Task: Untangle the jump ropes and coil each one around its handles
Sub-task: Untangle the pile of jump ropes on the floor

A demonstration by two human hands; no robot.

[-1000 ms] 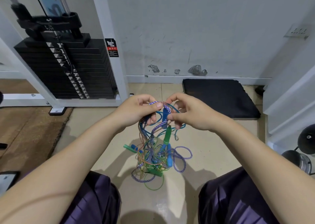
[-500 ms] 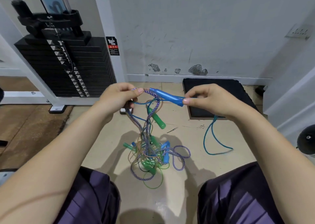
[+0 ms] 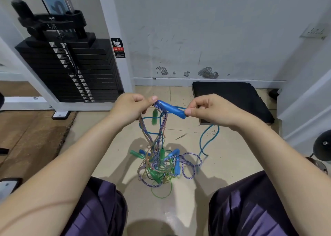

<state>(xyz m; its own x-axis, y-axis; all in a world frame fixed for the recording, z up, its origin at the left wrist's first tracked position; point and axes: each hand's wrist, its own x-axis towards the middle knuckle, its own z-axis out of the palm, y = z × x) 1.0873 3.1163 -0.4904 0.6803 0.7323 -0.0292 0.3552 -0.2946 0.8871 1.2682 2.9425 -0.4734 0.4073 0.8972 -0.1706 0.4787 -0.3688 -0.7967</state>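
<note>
Hanging tangled ropes (image 3: 157, 162) near weight stack (image 3: 71, 70)

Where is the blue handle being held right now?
In the head view it is centre frame, the blue handle held between the left hand and right hand, above the tangled ropes on the floor.

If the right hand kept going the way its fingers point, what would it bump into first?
Probably the left hand. The right hand points leftward along the blue plastic jump-rope handle it pinches, whose far end the left hand's fingertips hold. Depth is hard to judge.
</note>
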